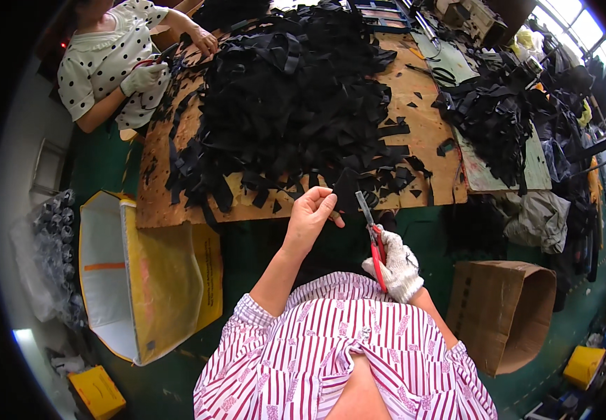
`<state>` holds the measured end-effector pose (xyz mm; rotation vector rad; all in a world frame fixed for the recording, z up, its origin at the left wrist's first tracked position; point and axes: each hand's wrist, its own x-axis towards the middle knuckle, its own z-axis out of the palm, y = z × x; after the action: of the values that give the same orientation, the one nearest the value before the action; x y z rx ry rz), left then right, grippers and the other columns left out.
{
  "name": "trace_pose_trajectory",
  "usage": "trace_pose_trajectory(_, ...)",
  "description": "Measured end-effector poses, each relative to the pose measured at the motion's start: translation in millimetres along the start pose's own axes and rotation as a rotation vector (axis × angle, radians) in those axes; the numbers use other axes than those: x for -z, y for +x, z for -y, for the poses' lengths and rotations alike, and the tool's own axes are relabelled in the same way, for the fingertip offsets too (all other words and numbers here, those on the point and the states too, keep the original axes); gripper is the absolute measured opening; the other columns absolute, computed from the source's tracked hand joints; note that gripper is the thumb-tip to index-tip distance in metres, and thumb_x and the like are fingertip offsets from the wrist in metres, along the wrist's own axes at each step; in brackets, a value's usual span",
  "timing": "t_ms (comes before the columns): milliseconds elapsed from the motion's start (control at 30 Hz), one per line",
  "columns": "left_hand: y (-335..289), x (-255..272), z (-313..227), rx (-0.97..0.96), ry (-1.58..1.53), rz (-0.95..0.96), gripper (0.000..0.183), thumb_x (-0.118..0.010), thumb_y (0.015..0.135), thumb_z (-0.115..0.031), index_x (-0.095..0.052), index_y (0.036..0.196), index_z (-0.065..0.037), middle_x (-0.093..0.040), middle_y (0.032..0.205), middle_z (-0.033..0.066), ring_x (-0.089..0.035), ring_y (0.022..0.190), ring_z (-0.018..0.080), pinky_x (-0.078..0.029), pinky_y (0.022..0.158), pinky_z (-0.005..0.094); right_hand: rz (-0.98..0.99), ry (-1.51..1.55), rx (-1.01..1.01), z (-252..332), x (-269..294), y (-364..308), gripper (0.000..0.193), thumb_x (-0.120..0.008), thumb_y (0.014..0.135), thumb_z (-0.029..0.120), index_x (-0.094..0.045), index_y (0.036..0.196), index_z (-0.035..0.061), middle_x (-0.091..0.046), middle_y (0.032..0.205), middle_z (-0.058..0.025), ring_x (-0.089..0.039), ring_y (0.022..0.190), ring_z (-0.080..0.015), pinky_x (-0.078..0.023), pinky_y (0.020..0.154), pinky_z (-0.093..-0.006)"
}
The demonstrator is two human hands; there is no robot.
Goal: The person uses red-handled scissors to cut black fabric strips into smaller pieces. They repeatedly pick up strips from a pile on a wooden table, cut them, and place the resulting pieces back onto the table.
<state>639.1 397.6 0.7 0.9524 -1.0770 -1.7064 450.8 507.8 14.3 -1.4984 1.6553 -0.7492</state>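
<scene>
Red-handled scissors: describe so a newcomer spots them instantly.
Start at the wooden table heaped with black fabric scraps. Just below its near edge, the person's gloved right hand holds the scissors, blades pointing up. They are the only red-handled tool beside the bare left hand.
</scene>
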Motion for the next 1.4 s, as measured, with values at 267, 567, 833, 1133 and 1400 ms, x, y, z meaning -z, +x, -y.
trace_pose_trajectory(267, -2, -18, -7, -0.058, 0.090, -0.010, 0.014, -0.054, 0.091, -0.013, -0.058, 0.094, 0.001, -0.059, 0.075, 0.0043, -0.057, 0.058, 0.0122, -0.047, 0.055, 0.0244, 0.007, -0.032, -0.070, -1, 5, -6, 0.071, -0.077, 0.066, 0.028, -0.046, 0.126, 0.0094, -0.060, 0.102, -0.0178, -0.063, 0.084, -0.0319, -0.050, 0.077, -0.0377)
trace_pose_trajectory(567, -4, -16, 10, -0.055, 0.132, 0.076, 0.010, -0.051, 0.093, -0.009, -0.053, 0.087, 0.000, -0.058, 0.071, 0.0048, -0.053, 0.052, 0.0089, -0.045, 0.046, 0.0213, -0.043, -0.032, 0.083, -14, -1, -7, 0.070, -0.060, 0.080, 0.053, -0.040, 0.126, 0.0039, -0.064, 0.084, -0.0184, -0.062, 0.076, -0.0379, -0.047, 0.067, -0.0431)
trace_pose_trajectory(833, -4, -9, 17, -0.077, 0.084, 0.027, 0.009, -0.049, 0.094, -0.009, -0.051, 0.087, -0.003, -0.058, 0.070, 0.0044, -0.054, 0.054, 0.0084, -0.044, 0.042, 0.0200, 0.009, 0.160, 0.029, -21, -19, -8, 0.063, -0.059, 0.079, 0.057, -0.045, 0.116, 0.0078, -0.061, 0.091, -0.0186, -0.058, 0.088, -0.0394, -0.043, 0.078, -0.0425)
trace_pose_trajectory(1133, -11, -18, 12, -0.103, 0.248, 0.109, 0.010, -0.050, 0.094, -0.010, -0.051, 0.087, -0.003, -0.058, 0.070, 0.0041, -0.053, 0.054, 0.0071, -0.043, 0.043, 0.0188, 0.070, 0.048, 0.016, -25, -3, -11, 0.063, -0.060, 0.078, 0.057, -0.046, 0.117, 0.0088, -0.063, 0.089, -0.0197, -0.060, 0.082, -0.0406, -0.046, 0.071, -0.0444)
trace_pose_trajectory(1400, -22, -28, -2, 0.061, 0.071, -0.107, 0.015, -0.053, 0.092, -0.014, -0.056, 0.098, -0.001, -0.051, 0.069, 0.0002, -0.045, 0.053, 0.0067, -0.046, 0.054, 0.0223, 0.173, -0.114, -0.022, 8, 12, 1, 0.065, -0.066, 0.073, 0.047, -0.046, 0.125, 0.0127, -0.053, 0.116, -0.0197, -0.057, 0.098, -0.0386, -0.046, 0.084, -0.0428)
